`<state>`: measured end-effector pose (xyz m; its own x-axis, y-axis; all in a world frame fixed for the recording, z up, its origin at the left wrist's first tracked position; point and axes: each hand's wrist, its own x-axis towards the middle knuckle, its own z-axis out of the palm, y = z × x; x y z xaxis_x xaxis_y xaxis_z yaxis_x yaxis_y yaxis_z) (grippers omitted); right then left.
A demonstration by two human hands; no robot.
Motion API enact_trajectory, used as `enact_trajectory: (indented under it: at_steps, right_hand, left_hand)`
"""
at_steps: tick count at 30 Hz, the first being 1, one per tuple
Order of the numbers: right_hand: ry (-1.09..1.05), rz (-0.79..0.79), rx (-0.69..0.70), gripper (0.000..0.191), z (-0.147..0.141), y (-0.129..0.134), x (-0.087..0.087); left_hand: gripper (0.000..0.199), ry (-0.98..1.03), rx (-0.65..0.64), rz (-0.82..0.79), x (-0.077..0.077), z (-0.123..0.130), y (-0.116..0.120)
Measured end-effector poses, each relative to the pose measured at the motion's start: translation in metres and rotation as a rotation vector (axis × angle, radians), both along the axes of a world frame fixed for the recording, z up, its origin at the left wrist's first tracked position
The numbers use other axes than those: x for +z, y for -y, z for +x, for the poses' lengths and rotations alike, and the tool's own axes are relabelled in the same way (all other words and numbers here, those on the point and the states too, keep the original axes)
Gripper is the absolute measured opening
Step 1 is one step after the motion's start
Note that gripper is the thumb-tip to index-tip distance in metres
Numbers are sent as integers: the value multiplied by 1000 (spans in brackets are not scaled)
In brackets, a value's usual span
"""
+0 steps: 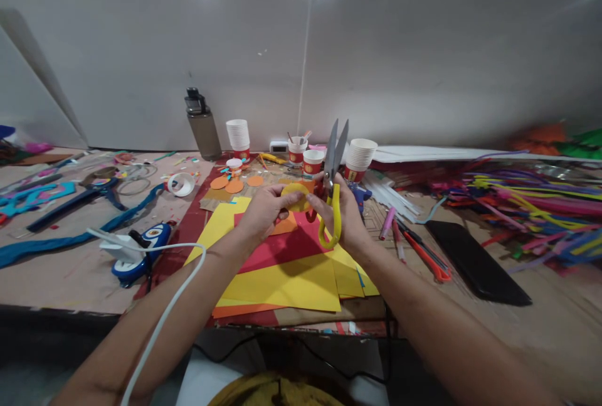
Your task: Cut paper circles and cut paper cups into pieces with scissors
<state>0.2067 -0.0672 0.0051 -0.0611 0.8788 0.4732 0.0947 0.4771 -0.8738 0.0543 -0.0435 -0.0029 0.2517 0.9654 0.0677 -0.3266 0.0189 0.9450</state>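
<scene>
My left hand (pixel 264 210) pinches a small rounded piece of yellow paper (pixel 295 195) between thumb and fingers. Closed around a pair of scissors (pixel 335 154) is my right hand (pixel 350 214), its thumb reaching to the right side of the yellow piece. The scissor blades point up and stand slightly apart, away from the paper; the yellow handle loop hangs below the palm. Under both hands lie sheets of yellow paper (pixel 282 283) and red paper (pixel 277 252). Several orange paper circles (pixel 234 186) rest beyond my left hand.
Stacked paper cups (pixel 238 136) and a dark bottle (pixel 203 127) stand at the back. A power strip (pixel 145 252) sits on the left, its white cable crossing over my left forearm. On the right lie a black phone (pixel 477 261), an orange-handled tool (pixel 426 252) and colourful pipe cleaners (pixel 531 205).
</scene>
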Motion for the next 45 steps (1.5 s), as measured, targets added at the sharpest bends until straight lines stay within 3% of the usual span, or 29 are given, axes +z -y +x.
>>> enact_trajectory:
  at_steps: [4,9,15,34,45]
  right_hand:
    - [167,-87,54,34,2,1,3]
    - [476,-69,110,33,8,6,7]
    - [610,-68,233,35,8,11,16]
    - [600,-127,238,28,10,9,10]
    - [492,-119,197,39,5,7,4]
  left_hand:
    - [26,-2,141,62,6,-12,-9]
    - [21,76,383,124,12,-31,-22]
    - [24,170,498,138,16,-36,-23]
    - [23,226,473,124,16,-36,-23]
    - [25,363,300,-75,12,-13,-10]
